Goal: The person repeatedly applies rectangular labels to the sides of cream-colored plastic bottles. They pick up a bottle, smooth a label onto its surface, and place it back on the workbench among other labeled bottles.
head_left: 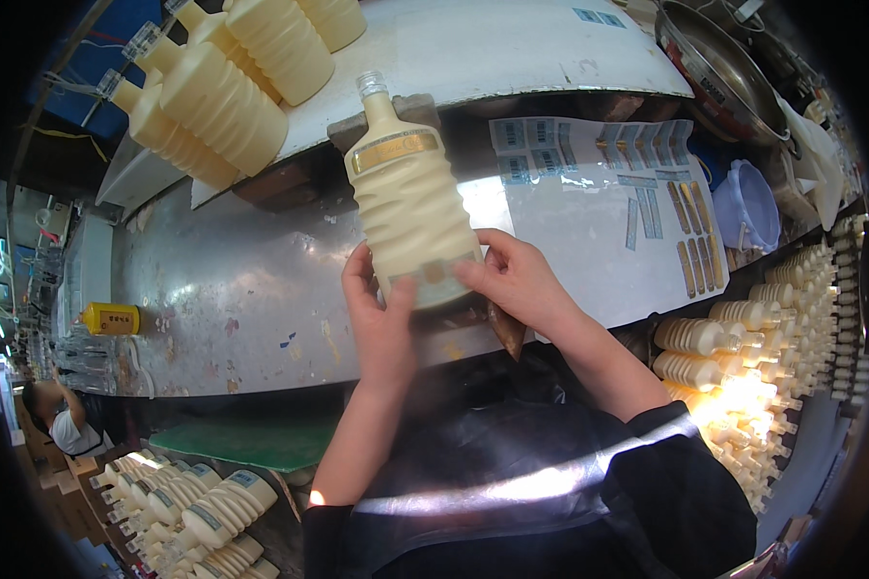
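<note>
Item: one cream bottle (413,207), rippled, over the desk (251,299), neck pointing away from you. Step in hand, by appearance: your pressing of the lower label (434,274) onto its front. Next move: probably calls for light, even smoothing toward the label's ends. Left fingers (357,275) and right fingers (498,243): gripping the bottle's lower sides, bottle between them, thumbs (471,274) on the front.
</note>
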`<action>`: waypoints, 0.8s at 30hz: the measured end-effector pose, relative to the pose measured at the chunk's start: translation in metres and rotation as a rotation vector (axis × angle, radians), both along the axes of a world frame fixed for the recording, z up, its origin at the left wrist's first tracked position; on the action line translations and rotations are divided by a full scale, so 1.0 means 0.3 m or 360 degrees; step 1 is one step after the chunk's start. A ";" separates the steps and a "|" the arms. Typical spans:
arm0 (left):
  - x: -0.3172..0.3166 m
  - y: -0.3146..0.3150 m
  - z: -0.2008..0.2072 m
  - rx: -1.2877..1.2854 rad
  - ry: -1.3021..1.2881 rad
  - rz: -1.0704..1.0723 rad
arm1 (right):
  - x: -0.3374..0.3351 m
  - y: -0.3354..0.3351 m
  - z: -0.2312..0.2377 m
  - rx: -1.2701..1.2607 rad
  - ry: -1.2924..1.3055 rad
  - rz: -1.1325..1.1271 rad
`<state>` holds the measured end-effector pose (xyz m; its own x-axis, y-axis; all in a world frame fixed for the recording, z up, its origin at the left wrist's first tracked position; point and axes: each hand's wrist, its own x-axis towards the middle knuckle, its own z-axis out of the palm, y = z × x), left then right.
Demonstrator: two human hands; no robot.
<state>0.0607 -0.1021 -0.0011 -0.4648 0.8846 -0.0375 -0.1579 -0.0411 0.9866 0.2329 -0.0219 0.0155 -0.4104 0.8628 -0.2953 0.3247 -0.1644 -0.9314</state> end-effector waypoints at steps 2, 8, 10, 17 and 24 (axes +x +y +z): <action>0.001 0.000 0.002 -0.0006 -0.0006 0.0002 | 0.001 -0.001 0.003 -0.0007 -0.0015 0.0004; -0.008 -0.005 -0.011 0.0018 -0.0084 -0.0019 | -0.004 -0.003 0.000 0.0008 0.0030 -0.0019; -0.009 -0.006 -0.013 0.0018 -0.0039 -0.0029 | -0.003 -0.002 0.001 0.0025 -0.0006 0.0014; -0.024 -0.019 -0.040 0.0096 -0.0305 -0.0004 | 0.035 0.017 -0.100 -0.0024 0.0603 0.0063; -0.025 -0.029 -0.051 0.0160 -0.0216 -0.0077 | 0.017 -0.006 -0.078 -0.0089 0.0460 0.0039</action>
